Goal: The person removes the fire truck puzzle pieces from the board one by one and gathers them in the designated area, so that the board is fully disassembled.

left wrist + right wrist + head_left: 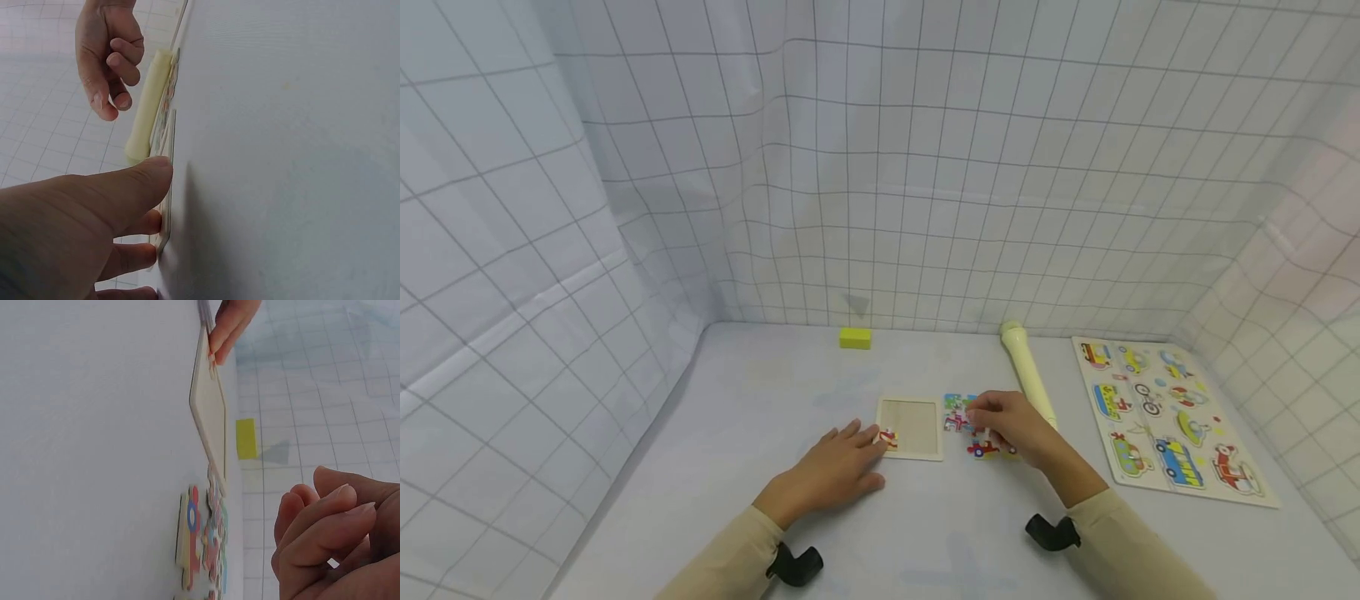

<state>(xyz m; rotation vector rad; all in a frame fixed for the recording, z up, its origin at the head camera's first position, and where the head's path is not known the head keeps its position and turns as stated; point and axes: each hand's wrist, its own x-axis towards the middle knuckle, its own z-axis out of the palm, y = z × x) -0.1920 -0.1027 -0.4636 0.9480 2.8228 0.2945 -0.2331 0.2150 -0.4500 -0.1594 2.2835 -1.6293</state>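
A small wooden puzzle tray (914, 456) lies on the table, with one colourful puzzle piece (889, 442) in its near left corner. My left hand (833, 468) rests at the tray's left side, fingers extended and fingertips touching its edge; the left wrist view shows the thumb by the tray's rim. To the right of the tray lie several loose puzzle pieces (955, 414), one bearing a red vehicle with a blue wheel (192, 517). Above these hovers my right hand (1017, 425), its fingers loosely bent. Nothing shows between those fingers in either wrist view.
A yellow block (855, 338) stands near the back of the table. Behind the right hand lies a pale yellow tube (1028, 367). A large picture puzzle board (1172, 421) with vehicles occupies the right side. Gridded white curtains (925, 208) enclose the back and sides.
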